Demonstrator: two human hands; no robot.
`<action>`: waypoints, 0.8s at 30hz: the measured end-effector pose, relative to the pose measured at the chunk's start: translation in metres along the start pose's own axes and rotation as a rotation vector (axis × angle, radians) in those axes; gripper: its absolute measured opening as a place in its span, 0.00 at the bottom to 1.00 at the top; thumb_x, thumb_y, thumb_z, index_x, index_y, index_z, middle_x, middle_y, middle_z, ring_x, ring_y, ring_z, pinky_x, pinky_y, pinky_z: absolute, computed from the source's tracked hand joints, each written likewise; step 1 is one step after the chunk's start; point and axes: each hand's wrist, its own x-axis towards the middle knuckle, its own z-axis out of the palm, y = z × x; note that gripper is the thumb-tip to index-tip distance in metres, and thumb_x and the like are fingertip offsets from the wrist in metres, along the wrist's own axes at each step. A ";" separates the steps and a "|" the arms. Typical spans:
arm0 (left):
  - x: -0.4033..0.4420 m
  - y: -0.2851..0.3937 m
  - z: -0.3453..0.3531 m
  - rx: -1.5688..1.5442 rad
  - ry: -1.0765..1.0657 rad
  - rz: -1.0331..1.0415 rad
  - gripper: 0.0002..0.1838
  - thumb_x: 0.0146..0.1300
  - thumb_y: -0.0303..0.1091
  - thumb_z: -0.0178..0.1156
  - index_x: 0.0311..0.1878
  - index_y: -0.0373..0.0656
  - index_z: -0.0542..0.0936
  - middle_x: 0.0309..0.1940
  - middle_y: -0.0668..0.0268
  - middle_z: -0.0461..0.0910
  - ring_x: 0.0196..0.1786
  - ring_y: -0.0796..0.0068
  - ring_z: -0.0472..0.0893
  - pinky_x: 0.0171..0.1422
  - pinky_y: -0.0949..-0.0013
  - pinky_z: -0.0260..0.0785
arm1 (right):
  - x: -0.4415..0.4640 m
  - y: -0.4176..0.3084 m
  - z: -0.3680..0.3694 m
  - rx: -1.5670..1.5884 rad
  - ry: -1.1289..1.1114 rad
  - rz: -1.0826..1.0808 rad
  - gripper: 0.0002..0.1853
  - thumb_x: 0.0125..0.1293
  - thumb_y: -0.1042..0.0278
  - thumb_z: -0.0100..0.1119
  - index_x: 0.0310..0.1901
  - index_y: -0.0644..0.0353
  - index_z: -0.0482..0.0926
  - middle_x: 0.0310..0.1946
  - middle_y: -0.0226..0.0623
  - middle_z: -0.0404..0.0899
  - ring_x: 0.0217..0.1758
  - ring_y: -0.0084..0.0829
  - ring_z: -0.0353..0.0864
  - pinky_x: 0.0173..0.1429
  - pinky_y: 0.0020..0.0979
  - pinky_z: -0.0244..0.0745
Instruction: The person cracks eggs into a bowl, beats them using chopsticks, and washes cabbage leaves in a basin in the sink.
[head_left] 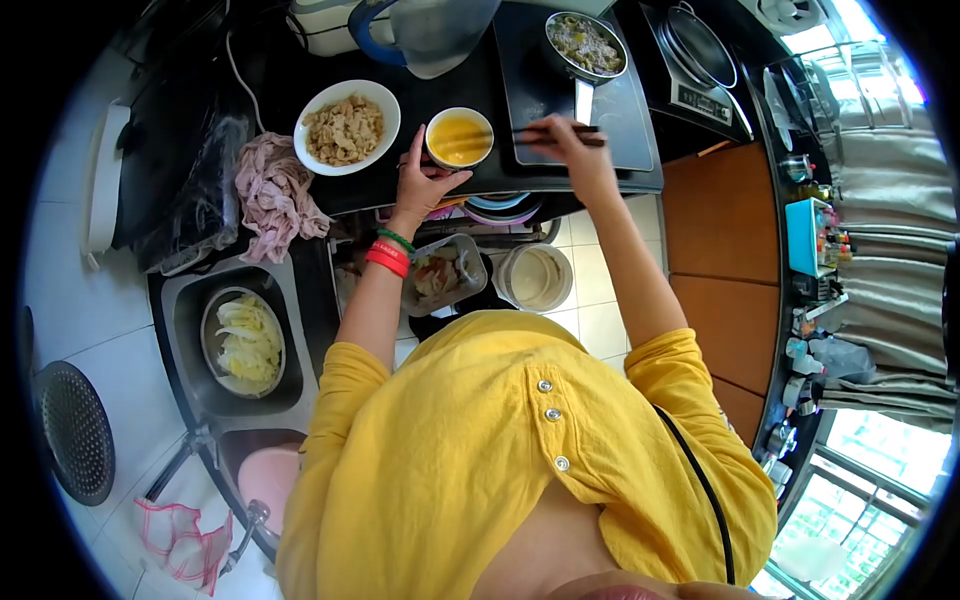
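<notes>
The small bowl (460,110) of yellow liquid (458,143) sits near the near edge of the black counter (447,92). We hold its left and near side with our left hand (418,184), thumb and fingers spread around it. Our right hand (568,145) grips dark chopsticks (597,139) pointing left; their tips blur over the bowl, so we cannot tell if they touch the liquid. Left of it we see a white dish (391,135) of pale food pieces (344,130).

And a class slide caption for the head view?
Left hand holds a small bowl of yellow liquid; right hand grips dark chopsticks.
</notes>
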 end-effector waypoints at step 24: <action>0.006 -0.008 0.000 0.114 0.029 0.102 0.51 0.40 0.38 0.78 0.68 0.43 0.61 0.47 0.56 0.73 0.42 0.72 0.81 0.42 0.71 0.80 | 0.008 0.016 0.001 0.051 0.140 -0.064 0.12 0.68 0.67 0.53 0.36 0.70 0.79 0.35 0.43 0.81 0.38 0.35 0.84 0.44 0.31 0.81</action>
